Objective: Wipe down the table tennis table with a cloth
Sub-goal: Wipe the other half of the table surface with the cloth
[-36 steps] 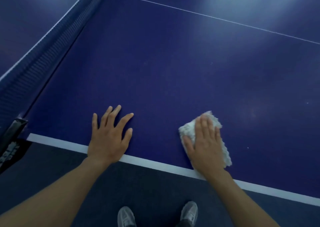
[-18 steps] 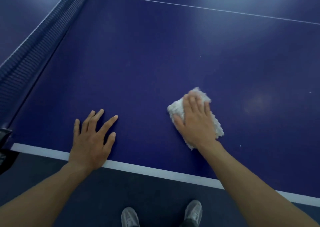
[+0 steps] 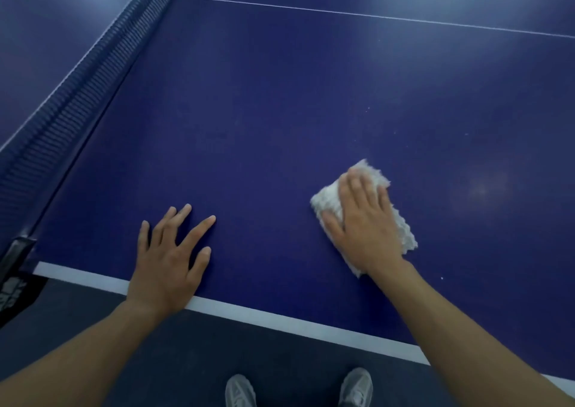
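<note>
1. At the far left the net (image 3: 62,95) runs away across the table (image 3: 264,132), and its clamp (image 3: 15,257) sits at the near edge. The strip along the net's foot looks the hardest to reach, so strokes there should end right against it without snagging the mesh.
2. The left hand (image 3: 169,260) lies open and holds nothing. Its fingers are spread flat on the blue surface and its heel is over the white edge line (image 3: 280,316). It makes a good brace for leaning further in, but it should lift away before the cloth passes there, or it may leave a palm print.
3. The cloth (image 3: 326,201), white and folded into a pad, lies flat on the table, right of the left hand and a little in from the near edge.
4. The right hand (image 3: 364,223) presses the cloth from above with a flat palm and straight fingers. It does not clutch it. Cloth shows past the fingertips, beside the thumb and along the little-finger side.
5. The wiping will go best with even weight through the whole palm and long straight strokes that overlap, with the pad held folded so its edges do not roll under.
6. Right of the cloth lie a few pale specks (image 3: 441,278) and a dim patch (image 3: 480,190) that may be a smear or only glare. I would sweep that way next, drawing the grit towards the edge, not scattering it.
</note>
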